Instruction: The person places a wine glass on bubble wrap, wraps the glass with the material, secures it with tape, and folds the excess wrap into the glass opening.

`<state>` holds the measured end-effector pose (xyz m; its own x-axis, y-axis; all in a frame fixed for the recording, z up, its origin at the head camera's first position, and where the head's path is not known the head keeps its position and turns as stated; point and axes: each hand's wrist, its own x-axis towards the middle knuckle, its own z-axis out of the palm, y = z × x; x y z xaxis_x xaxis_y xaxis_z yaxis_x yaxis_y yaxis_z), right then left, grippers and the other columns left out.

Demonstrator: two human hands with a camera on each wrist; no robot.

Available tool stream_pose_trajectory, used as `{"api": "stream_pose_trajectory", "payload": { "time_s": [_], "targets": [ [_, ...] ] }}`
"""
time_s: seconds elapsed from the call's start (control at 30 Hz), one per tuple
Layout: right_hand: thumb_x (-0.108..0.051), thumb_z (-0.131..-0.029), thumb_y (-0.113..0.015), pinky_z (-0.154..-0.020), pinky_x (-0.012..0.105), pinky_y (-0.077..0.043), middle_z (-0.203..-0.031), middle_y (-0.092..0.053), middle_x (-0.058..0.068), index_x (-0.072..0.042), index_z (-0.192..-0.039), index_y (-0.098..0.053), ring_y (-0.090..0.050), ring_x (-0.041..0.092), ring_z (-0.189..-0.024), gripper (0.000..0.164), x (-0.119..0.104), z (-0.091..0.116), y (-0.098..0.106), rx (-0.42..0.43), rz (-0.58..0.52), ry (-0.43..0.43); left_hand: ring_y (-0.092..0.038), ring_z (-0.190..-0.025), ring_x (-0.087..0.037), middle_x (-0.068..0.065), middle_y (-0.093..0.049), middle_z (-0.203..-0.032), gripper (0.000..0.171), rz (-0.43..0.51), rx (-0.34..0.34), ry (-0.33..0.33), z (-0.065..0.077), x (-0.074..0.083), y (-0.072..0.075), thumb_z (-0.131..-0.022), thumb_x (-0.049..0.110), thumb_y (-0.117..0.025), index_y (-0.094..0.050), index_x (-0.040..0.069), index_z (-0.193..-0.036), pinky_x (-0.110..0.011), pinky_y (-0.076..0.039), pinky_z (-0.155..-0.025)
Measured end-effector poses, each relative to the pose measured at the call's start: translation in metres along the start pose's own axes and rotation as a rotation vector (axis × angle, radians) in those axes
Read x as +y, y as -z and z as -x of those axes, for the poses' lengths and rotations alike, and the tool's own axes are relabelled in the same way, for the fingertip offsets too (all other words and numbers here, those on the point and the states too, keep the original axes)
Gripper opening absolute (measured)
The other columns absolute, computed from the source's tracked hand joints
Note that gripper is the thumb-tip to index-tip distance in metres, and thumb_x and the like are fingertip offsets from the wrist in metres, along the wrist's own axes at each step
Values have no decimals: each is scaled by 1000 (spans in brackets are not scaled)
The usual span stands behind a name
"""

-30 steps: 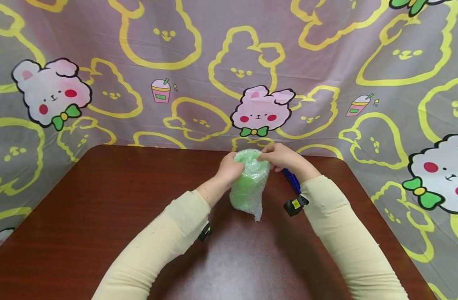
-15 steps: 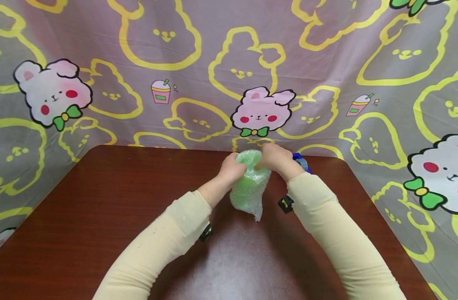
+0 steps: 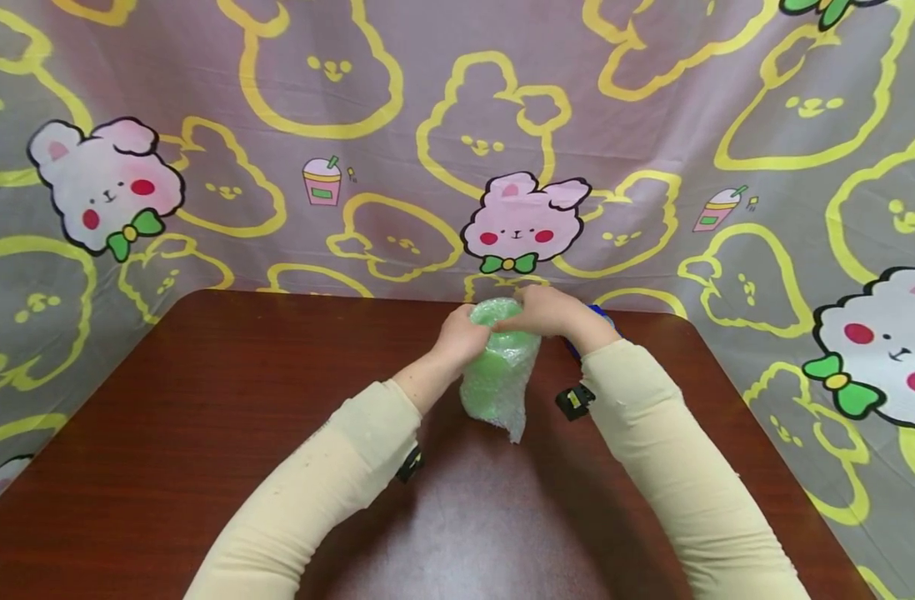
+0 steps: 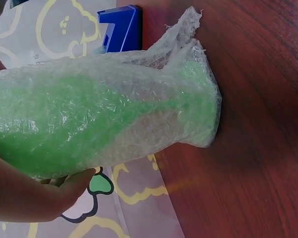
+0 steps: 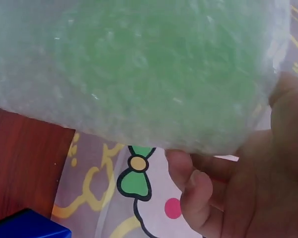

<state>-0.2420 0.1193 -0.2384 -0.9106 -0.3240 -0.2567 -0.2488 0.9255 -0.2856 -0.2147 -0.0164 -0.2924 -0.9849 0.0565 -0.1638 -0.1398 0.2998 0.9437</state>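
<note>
A green goblet in bubble wrap (image 3: 495,387) stands upright near the table's back edge. In the left wrist view, a wide bowl, thin stem and flat foot show through the wrap (image 4: 79,119), and a loose twist of wrap sticks out near the foot. My left hand (image 3: 461,335) grips its upper left side, thumb toward me. My right hand (image 3: 553,312) holds the upper right rim, with its thumb laid over the top opening and its fingers on the far side. In the right wrist view, this hand's fingers (image 5: 196,193) curl beside the wrapped bowl.
A blue tape dispenser (image 4: 124,29) lies on the table right behind the right hand, mostly hidden by it in the head view. The dark red-brown table (image 3: 202,417) ends at a cartoon-printed curtain (image 3: 397,167) at the back and sides.
My right hand has shifted inward over the top of the wrapped goblet, its thumb now laid across the opening. The left hand and the goblet have hardly moved.
</note>
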Motion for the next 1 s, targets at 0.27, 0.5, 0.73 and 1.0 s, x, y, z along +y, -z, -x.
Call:
{"api": "stream_pose_trajectory", "payload": {
  "time_s": [0.27,0.5,0.73,1.0],
  "targets": [
    [-49,-79,-65,-49,29,-36,-65,-49,0,-14,-64,-48,-48,17,-60,42,-3,-8,-13,196,106,-126,-48,-84,-18,-17,-57,-119,42,10,-39,-4,1,-1,1,-86,-3,-43,-47,-1,-128,-22,-40,-65],
    [-50,-81,-63,-77,48,-51,-123,-61,12,-9,-116,-62,-61,33,-104,55,-5,-6,-16,191,137,-173,-46,-74,-16,-16,-58,-113,36,-30,-24,-35,1,-4,-2,-93,9,-43,-48,1,-128,-23,-39,-63],
    [-33,-78,-70,-101,53,-39,-151,-30,16,-5,-148,-20,-41,34,-130,91,-3,-1,-4,-56,34,-88,-53,-111,-27,-17,-55,-127,37,-46,-6,-60,-1,-4,-2,-99,21,-39,-48,0,-129,-38,-46,-93],
    [-35,-76,-71,-89,47,-47,-128,-57,16,-5,-145,-23,-57,31,-112,90,-20,-8,-13,26,304,-283,-52,-103,-23,-16,-54,-127,37,-34,-37,-59,0,-4,-2,-97,14,-39,-45,1,-131,-33,-45,-84]
  ]
}}
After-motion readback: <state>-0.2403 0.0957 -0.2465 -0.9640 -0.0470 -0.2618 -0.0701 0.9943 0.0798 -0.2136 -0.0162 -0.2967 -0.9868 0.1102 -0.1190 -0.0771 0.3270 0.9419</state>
